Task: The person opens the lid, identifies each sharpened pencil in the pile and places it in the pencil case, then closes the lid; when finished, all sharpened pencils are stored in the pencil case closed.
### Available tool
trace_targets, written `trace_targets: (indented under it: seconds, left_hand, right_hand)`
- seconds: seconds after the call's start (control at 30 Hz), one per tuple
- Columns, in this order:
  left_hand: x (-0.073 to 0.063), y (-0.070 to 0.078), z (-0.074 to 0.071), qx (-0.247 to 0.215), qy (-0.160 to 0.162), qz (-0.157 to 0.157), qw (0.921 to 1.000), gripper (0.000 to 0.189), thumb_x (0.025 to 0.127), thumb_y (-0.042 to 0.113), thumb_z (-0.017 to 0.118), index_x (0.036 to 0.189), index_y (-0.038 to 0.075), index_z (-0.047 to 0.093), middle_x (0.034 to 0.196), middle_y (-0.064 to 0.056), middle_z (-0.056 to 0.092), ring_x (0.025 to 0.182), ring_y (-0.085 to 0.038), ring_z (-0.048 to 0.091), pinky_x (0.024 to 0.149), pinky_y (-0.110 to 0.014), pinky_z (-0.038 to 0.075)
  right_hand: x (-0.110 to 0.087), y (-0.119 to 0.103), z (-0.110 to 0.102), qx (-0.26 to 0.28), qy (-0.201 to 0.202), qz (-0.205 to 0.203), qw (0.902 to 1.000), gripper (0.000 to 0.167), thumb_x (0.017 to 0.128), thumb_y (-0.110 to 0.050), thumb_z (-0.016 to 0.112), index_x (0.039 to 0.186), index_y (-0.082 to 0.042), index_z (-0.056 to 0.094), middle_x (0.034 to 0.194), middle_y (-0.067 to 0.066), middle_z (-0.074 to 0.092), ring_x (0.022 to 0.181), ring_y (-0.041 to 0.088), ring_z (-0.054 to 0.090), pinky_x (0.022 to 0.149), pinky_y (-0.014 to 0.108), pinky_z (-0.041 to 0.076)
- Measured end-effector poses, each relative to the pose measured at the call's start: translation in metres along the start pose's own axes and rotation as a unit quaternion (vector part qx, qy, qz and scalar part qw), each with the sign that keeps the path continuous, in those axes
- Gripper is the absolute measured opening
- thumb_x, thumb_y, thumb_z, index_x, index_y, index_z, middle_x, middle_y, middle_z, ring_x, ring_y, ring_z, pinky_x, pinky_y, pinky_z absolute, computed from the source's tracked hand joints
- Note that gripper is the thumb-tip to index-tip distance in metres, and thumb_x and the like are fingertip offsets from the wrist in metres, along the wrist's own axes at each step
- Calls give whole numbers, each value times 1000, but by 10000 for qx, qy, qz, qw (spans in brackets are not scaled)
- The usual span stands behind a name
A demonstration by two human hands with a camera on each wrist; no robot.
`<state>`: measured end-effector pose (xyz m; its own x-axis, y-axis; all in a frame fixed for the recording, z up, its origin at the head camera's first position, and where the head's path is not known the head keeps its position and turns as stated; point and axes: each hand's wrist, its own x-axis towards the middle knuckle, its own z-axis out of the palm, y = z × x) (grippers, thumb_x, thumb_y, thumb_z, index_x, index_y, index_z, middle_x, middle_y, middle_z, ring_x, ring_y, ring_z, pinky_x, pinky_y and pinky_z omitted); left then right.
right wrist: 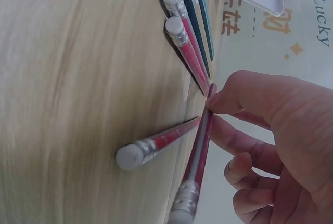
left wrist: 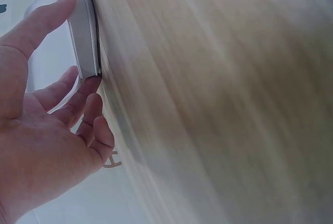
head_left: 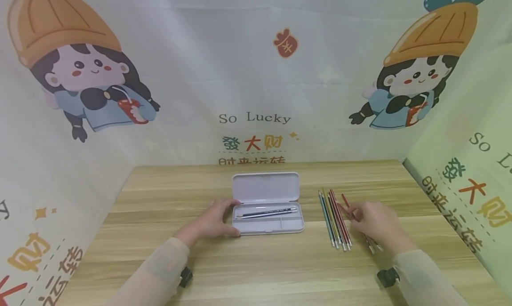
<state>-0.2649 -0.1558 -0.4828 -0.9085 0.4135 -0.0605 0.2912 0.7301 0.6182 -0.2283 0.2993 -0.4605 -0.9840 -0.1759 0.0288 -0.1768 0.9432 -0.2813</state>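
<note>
A white pencil case (head_left: 256,226) lies with its lid (head_left: 266,188) folded back on the wooden table. In its back compartment are dark pencils (head_left: 267,213) with silvery ends. My left hand (head_left: 214,218) grips the case's left end, thumb at the front corner and fingers at the back; the left wrist view shows the thumb on the case wall (left wrist: 85,31). To the right, my right hand (head_left: 374,219) pinches a red pencil (right wrist: 195,159) between thumb and forefinger, its eraser end toward me. Beneath it, another red pencil (right wrist: 174,134) rests on the table.
Between the case and my right hand lies a row of several pencils (head_left: 335,221), teal, yellow and red, erasers toward me. Printed cloth (head_left: 256,74) hangs behind the table and along both sides.
</note>
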Motion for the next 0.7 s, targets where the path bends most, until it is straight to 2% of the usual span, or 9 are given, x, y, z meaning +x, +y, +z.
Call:
trace_targets:
  seconds: [0.17, 0.3, 0.47, 0.7]
  left_hand:
    - [0, 0, 0, 26, 8, 64, 10000, 87, 71, 29, 93, 145, 8, 53, 152, -20, 52, 141, -41, 44, 122, -59, 32]
    - [0, 0, -1, 74, 13, 104, 9999, 86, 71, 30, 93, 144, 8, 54, 151, -20, 53, 141, -41, 45, 122, -59, 32]
    - [-1, 1, -2, 51, 1, 124, 9999, 86, 72, 30, 93, 144, 7, 54, 151, -21, 53, 142, -41, 45, 124, -60, 25]
    - [-1, 0, -1, 98, 4, 93, 9999, 86, 72, 30, 93, 145, 8, 54, 151, -20, 53, 141, -40, 46, 122, -59, 31]
  right_hand:
    - [0, -6, -1, 54, 6, -28, 10000, 31, 81, -20, 77, 111, -16, 77, 91, -2, 77, 62, 10, 55, 48, 29, 41]
    - [1, -11, -1, 137, 30, -153, 9998, 29, 83, -22, 77, 112, -16, 78, 83, -7, 72, 57, 10, 50, 47, 28, 38]
    - [3, -19, 0, 178, 175, -371, 9990, 32, 81, -17, 74, 113, -16, 78, 76, -12, 67, 50, 9, 44, 42, 27, 35]
    - [6, -36, 2, 176, 263, -604, 9977, 25, 81, -18, 76, 105, -23, 78, 69, -13, 62, 48, 7, 38, 42, 24, 31]
